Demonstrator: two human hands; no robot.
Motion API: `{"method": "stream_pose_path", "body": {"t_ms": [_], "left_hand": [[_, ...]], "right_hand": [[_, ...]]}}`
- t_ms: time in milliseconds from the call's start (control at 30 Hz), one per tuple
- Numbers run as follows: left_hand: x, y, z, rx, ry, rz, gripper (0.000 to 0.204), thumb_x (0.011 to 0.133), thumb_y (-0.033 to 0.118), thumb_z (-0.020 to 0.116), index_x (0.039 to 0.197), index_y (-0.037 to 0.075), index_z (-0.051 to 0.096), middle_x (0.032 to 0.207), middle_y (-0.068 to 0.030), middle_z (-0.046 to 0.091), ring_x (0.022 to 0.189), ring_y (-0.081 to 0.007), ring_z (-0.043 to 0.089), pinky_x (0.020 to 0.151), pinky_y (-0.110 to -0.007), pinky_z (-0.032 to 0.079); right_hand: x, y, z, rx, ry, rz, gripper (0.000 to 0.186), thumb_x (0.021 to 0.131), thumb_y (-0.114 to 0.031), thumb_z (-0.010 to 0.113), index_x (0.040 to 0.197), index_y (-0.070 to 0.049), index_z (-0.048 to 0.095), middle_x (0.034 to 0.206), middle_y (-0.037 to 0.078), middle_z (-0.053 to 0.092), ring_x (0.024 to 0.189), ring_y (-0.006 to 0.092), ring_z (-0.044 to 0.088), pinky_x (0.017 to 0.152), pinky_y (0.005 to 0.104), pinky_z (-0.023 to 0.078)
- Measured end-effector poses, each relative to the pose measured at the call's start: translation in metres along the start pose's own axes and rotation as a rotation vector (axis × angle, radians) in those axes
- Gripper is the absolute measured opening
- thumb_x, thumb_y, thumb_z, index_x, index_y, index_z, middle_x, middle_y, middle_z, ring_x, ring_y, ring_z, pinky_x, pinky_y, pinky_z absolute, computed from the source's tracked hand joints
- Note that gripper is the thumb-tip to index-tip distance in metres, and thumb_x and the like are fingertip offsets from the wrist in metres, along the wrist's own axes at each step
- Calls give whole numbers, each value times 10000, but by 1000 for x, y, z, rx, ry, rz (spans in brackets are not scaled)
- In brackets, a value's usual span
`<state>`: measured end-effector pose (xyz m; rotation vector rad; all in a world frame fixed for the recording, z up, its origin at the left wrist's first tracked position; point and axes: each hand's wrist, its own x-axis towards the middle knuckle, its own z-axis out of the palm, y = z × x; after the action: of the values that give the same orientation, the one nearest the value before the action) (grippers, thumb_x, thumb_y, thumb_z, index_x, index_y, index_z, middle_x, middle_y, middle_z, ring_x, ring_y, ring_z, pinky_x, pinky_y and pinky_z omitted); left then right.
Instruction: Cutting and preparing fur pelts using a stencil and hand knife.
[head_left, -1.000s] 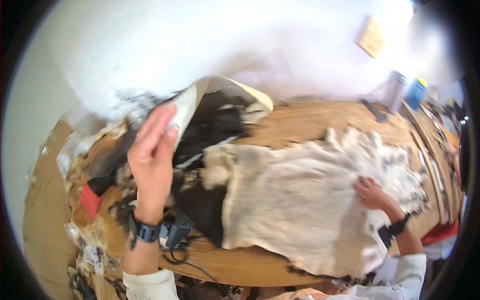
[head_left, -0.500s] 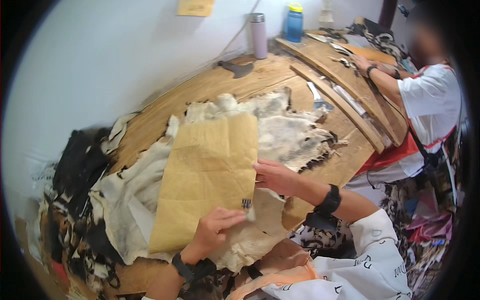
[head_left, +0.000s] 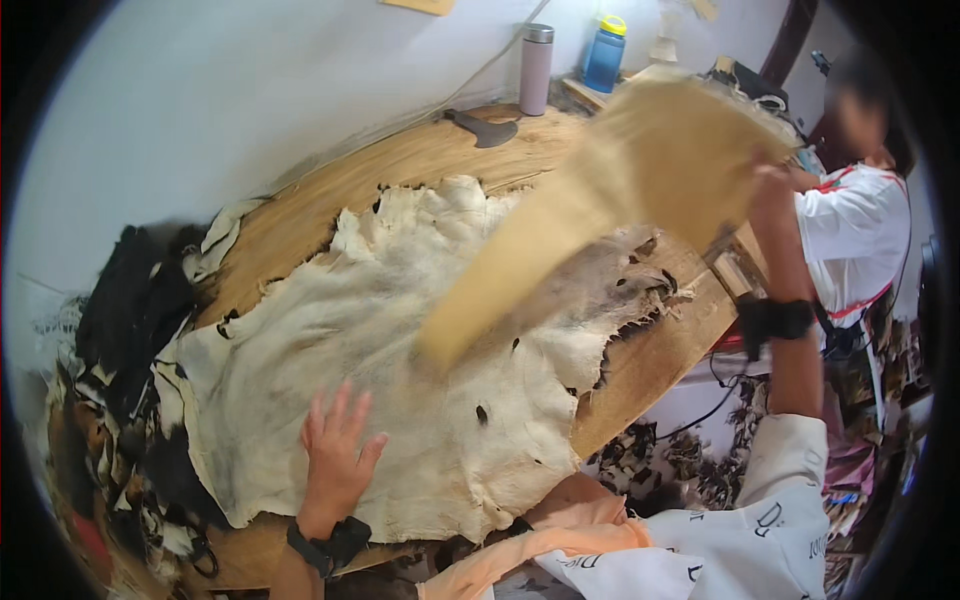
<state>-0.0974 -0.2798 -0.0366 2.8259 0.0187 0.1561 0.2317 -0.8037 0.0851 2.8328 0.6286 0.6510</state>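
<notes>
Tan paper sheet [head_left: 690, 150] is up in the air over the right part of the pale hide [head_left: 390, 310], which lies on the wooden surface [head_left: 648, 388] in the head view. Right hand [head_left: 776, 200] has its fingers pinching the sheet's right edge, kinda blurry. Left hand [head_left: 340, 452] has fingers spread at the hide, can't tell if pressing. Sheet looks light, bendy, probably creases easily; I'd hold opposite edges.

Black lettering [head_left: 768, 518] on wearer's shirt [head_left: 728, 545]
</notes>
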Motion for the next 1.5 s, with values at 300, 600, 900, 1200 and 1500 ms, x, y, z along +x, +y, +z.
{"method": "stream_pose_path", "body": {"t_ms": [300, 600, 900, 1200, 1500], "left_hand": [[-8, -22, 13, 7, -284, -141, 602, 829, 342, 559, 1335, 70, 380, 1454, -144, 216, 1329, -395, 119, 1042, -542, 115], [29, 2, 13, -969, 96, -710, 506, 931, 354, 439, 1320, 36, 383, 1197, -117, 525, 979, -217, 546, 848, -321, 436], [84, 25, 44, -1104, 109, -822, 514, 846, 132, 582, 1330, 115, 412, 879, -5, 564, 695, -60, 500, 626, -200, 442], [90, -18, 45, -690, 228, -806, 326, 753, 44, 614, 1078, 51, 640, 680, 46, 520, 605, -38, 433, 559, -186, 377], [98, -11, 18, -437, -46, -734, 316, 740, 94, 617, 1050, 44, 650, 739, -49, 603, 650, -143, 532, 614, -262, 443]], "right_hand": [[72, -164, -56, -4, -132, 113, 426, 814, 5, 442, 1193, -158, 549, 1025, 192, 605, 806, 305, 629, 755, 375, 516], [-25, -296, 49, 857, -350, -823, 595, 638, 21, 504, 1221, 76, 394, 1137, 258, 513, 1077, 373, 488, 1030, 439, 303], [-50, -323, 36, 968, -564, -1117, 555, 889, -313, 410, 1331, 5, 302, 1217, 239, 440, 1213, 430, 336, 830, 586, 394], [-7, -296, 86, 767, -427, -844, 574, 880, -342, 457, 1343, -35, 314, 1357, 175, 347, 1298, 422, 217, 1001, 555, 240], [19, -321, 105, 645, -410, -957, 595, 860, -425, 465, 1379, -179, 310, 1438, 89, 255, 1343, 368, 135, 996, 613, 178]]}}
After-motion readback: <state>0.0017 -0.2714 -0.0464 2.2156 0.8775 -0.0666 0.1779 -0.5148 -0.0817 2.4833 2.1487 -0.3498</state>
